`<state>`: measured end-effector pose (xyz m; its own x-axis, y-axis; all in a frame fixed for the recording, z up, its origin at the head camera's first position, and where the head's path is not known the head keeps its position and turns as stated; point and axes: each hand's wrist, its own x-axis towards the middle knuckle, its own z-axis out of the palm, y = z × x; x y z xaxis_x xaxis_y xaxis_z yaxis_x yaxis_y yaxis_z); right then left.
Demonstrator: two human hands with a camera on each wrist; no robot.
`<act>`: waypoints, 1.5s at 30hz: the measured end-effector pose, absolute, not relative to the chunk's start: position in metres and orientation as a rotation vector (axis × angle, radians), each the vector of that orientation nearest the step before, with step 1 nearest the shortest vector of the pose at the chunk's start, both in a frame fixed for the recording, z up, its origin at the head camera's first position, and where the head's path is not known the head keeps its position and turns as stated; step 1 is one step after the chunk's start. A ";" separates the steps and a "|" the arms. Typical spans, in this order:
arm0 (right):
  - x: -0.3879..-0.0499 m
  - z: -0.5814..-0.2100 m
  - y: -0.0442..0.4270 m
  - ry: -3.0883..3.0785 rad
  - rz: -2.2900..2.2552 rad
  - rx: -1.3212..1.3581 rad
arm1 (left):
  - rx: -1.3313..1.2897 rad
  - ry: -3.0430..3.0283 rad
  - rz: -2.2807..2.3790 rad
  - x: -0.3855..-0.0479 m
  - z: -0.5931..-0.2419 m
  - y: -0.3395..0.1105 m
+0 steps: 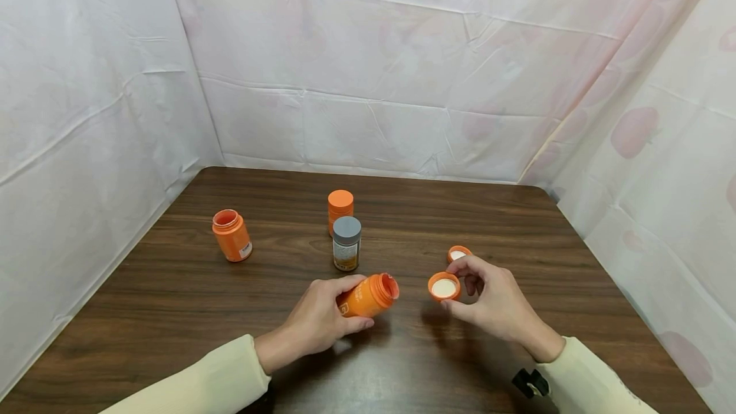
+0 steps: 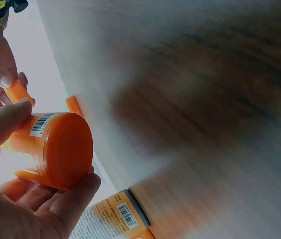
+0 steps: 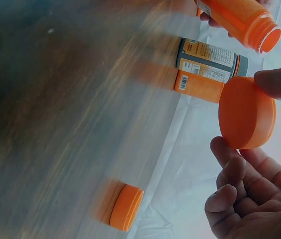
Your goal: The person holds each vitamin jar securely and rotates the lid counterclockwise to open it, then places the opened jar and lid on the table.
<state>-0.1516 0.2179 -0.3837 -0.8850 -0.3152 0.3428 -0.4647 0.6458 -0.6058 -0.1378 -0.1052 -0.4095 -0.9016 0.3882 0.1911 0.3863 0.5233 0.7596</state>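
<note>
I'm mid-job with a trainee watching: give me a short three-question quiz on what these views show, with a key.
1. True or false: the orange bottle in the left hand is uncapped.
2. How many bottles stand on the table?
3. What does the right hand pinch? A) a grey lid, B) an orange cap, C) a bottle.

Key:
1. True; its mouth shows open.
2. Three: an open orange one, a grey-lidded one and an orange-lidded one.
3. B.
</note>
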 end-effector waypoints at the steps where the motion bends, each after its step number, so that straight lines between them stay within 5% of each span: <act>1: -0.152 -0.384 0.219 -2.657 1.057 0.635 | 0.694 2.737 1.372 -0.138 -0.409 -0.106; 45: -0.173 -0.389 0.259 -2.623 0.925 0.384 | 0.552 2.861 1.482 -0.134 -0.404 -0.123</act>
<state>-0.1731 0.2593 -0.3889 -0.9085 -0.1408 0.3935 -0.3564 0.7527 -0.5536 -0.1339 -0.1232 -0.4044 -0.9350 0.2369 0.2637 0.3521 0.5337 0.7689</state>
